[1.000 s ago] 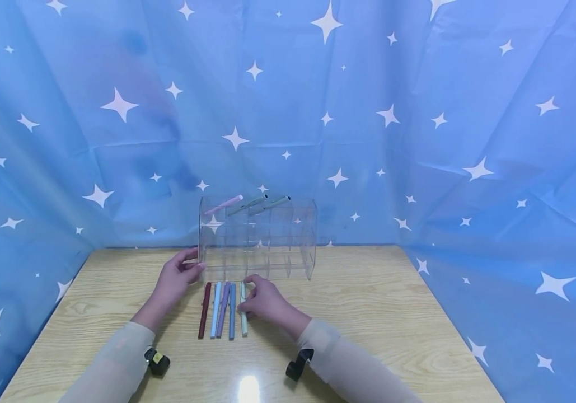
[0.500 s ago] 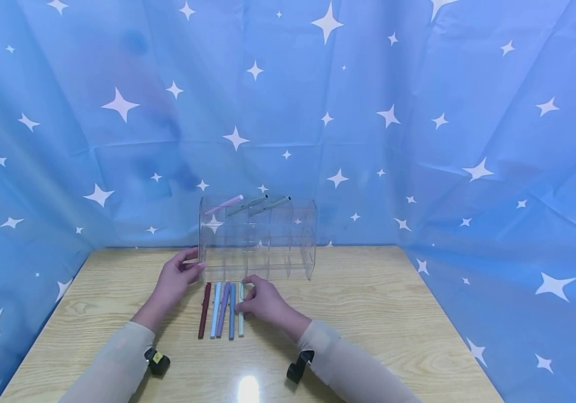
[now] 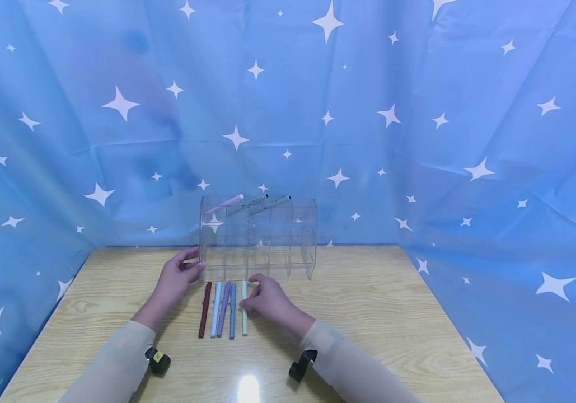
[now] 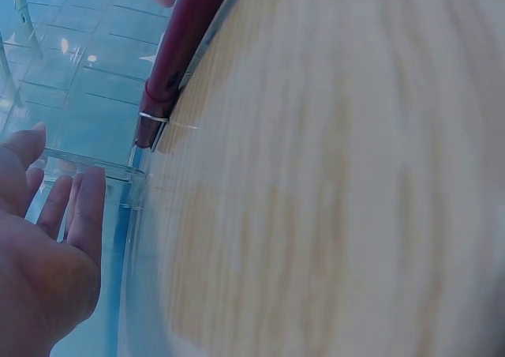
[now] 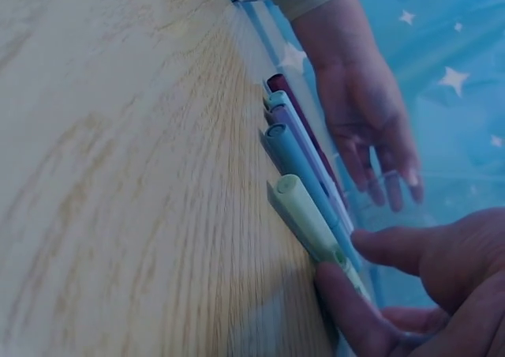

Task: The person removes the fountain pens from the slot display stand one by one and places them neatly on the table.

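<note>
My right hand [image 3: 267, 299] pinches a light green pen [image 3: 244, 327] between thumb and finger; the pen lies on the table. In the right wrist view the thumb and a finger are on either side of this pen [image 5: 304, 215]. To its left lie a blue pen [image 3: 232, 319], a purple pen [image 3: 223, 313], a light blue pen [image 3: 215, 313] and a dark red pen [image 3: 204, 313]. My left hand [image 3: 174, 277] rests against the left side of a clear acrylic rack [image 3: 257, 268], fingers mostly straight. In the left wrist view that hand [image 4: 47, 246] is beside the rack's edge.
A pink pen [image 3: 224, 204] and two green pens [image 3: 272, 205] lean in the rack's top row. The wooden table [image 3: 368, 313] extends to both sides. Behind stands a blue curtain [image 3: 288, 112] with white stars.
The light green pen shifts slightly left, then back right, away from the blue pen, with my right hand. My left hand and the rack stay in place.
</note>
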`<state>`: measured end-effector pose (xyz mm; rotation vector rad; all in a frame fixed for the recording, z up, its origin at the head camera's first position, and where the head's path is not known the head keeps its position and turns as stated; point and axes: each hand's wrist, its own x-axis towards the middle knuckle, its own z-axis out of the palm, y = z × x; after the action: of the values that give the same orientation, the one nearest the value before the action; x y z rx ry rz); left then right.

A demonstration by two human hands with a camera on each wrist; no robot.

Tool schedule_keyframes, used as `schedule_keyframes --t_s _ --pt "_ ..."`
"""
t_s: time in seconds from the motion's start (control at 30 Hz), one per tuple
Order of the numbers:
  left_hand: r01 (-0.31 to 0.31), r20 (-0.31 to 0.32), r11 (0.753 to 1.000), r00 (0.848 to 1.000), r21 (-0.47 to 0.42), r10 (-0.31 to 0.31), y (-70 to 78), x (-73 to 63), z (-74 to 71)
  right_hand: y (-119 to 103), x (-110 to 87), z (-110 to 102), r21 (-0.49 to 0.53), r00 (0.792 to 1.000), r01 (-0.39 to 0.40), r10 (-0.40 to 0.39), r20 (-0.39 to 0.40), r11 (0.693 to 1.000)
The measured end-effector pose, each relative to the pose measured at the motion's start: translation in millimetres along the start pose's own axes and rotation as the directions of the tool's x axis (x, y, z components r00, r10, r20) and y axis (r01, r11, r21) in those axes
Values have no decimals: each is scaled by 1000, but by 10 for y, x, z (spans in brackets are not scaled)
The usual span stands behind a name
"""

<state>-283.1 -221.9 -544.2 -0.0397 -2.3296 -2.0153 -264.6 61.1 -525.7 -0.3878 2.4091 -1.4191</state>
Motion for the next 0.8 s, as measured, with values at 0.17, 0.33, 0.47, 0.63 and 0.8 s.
schedule_keyframes --t_s 0.17,0.33,0.47,0.63,0.8 --pt "-12 4 1000 1000 8 12 -22 10 -9 -1 -5 -30 10 1000 6 -6 -1 1000" --pt "-5 1 1000 1000 1 5 4 -1 -1 -12 -13 -78 11 1000 7 -7 -12 1000" --pt "6 -3 1000 1000 -6 -6 26 -9 5 -23 -2 -131 43 999 12 -11 -33 999" --pt "11 2 1000 1000 -15 -11 19 -10 4 -32 36 -222 113 998 55 -50 -47 992" --pt "16 4 1000 1000 -17 -16 20 -11 2 -113 103 -365 206 979 165 -135 -152 965"
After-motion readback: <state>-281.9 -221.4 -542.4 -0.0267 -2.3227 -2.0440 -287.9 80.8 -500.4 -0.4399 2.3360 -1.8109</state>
